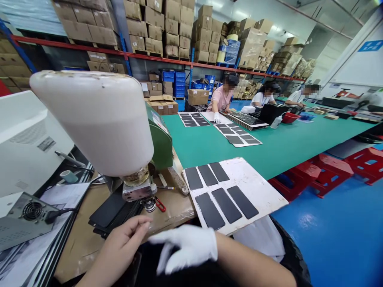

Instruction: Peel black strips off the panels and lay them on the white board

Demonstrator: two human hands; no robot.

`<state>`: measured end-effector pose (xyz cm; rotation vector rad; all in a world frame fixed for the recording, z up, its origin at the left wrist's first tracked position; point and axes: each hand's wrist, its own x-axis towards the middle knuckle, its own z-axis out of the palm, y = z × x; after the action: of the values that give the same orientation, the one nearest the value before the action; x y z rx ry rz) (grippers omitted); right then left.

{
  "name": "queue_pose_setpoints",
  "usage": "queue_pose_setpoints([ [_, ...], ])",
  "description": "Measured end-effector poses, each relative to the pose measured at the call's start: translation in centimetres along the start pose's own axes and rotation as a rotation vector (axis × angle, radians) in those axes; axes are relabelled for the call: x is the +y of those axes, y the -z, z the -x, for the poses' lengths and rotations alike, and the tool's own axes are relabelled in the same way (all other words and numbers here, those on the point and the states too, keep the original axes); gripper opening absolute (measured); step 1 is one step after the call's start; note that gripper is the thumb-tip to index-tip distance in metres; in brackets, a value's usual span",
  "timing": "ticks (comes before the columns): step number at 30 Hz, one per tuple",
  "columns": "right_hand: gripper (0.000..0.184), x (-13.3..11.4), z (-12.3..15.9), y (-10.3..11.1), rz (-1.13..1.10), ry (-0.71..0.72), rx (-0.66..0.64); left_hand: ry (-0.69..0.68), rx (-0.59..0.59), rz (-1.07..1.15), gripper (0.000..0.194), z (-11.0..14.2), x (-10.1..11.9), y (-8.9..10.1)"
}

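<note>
My left hand (122, 243) is bare and sits low at the front edge of the brown bench (83, 243), its thumb and forefinger drawn together in a pinch; what they hold is hidden. It is close to a black panel (109, 211) lying under the metal nozzle (138, 190) of a machine with a big white hopper (95, 119). My right hand (185, 245) wears a white glove and hovers beside the left, fingers stretched out and apart, holding nothing. Its fingertips almost meet the left hand's.
A white board (263, 187) with several black panels lies right of the machine. A red-handled tool (160, 204) lies by the nozzle and a grey fan box (26, 217) sits at left. Three people work down the long green table (284, 147). Red stools (326, 171) stand on the blue floor.
</note>
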<state>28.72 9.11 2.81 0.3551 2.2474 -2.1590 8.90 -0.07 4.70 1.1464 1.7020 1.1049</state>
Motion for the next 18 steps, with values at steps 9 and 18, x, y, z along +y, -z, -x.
queue_pose_setpoints([
  [9,0.066,0.0,-4.0,-3.7,-0.539,0.061,0.061,-0.196,0.166,-0.556,0.02,0.6,2.2,1.3],
  [18,0.055,0.3,-2.6,-4.5,-0.334,-0.022,0.14,-0.196,0.146,-0.62,0.031,0.0,1.1,-0.7],
])
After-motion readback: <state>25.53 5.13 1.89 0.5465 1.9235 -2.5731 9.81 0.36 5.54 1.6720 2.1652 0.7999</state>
